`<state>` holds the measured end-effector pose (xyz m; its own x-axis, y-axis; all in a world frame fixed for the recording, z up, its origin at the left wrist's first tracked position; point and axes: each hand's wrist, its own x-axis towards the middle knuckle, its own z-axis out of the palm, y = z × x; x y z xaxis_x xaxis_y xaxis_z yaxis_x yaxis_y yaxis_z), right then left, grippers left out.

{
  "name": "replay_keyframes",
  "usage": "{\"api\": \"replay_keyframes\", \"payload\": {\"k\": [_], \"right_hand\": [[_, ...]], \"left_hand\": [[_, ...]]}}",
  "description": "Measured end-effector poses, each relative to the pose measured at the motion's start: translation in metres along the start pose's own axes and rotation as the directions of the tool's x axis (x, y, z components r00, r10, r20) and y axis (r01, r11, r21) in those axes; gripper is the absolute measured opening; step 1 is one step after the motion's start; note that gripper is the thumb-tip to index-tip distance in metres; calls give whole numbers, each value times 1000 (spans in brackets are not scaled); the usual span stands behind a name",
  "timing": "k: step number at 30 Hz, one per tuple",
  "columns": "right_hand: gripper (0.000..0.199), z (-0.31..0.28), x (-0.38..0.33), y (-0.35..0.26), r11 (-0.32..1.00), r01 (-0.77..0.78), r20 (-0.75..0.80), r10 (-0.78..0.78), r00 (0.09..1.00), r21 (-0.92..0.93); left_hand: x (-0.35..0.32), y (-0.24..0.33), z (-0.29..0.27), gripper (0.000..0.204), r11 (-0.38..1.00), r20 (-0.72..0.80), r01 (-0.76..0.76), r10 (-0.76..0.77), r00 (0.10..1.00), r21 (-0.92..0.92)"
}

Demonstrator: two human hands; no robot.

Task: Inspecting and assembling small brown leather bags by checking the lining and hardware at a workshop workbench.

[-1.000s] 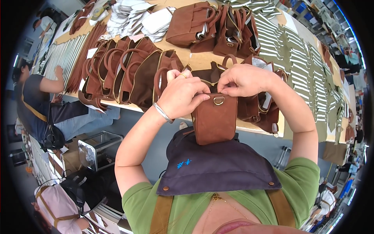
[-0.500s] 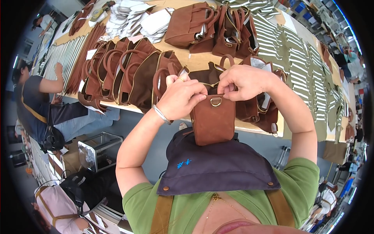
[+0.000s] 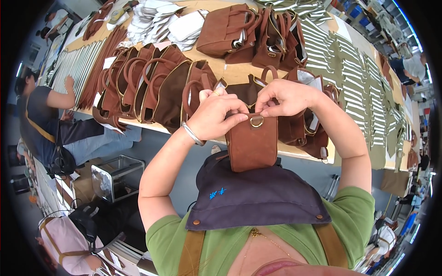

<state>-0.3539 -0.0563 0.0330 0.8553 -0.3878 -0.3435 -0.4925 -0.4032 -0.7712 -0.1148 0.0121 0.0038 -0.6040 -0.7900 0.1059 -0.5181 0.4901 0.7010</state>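
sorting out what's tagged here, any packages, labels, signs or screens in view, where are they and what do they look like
No signs or screens show.
White paper tags or stuffing: tucked in the brown bags on the table, right of the hands; pale, crumpled.
White flat pieces: stacked at the table's far left; white, overlapping.
Cardboard box: on the floor at lower left; brown, mostly hidden.
Blue mark: on the dark apron, below the brown bag that both hands hold; small, too small to read.

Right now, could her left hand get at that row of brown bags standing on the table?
Probably yes: the left hand is busy pinching the small brown bag, but the row of bags stands just beyond it on the table, with nothing between.
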Motion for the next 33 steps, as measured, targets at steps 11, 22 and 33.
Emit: {"api": "replay_keyframes", "payload": {"k": [11,22,33], "right_hand": [[19,3,-12,-9,992,-101,-22,103,994,74],[16,12,-21,-4,995,33,-131,-46,990,-96],[16,7,-28,0,999,-26,-121,24,992,-18]], "left_hand": [[0,10,-3,7,989,-14,-50,53,999,137],[12,2,-7,8,987,148,-61,39,988,146],[23,-18,-5,4,988,92,-151,151,984,-8]]}}
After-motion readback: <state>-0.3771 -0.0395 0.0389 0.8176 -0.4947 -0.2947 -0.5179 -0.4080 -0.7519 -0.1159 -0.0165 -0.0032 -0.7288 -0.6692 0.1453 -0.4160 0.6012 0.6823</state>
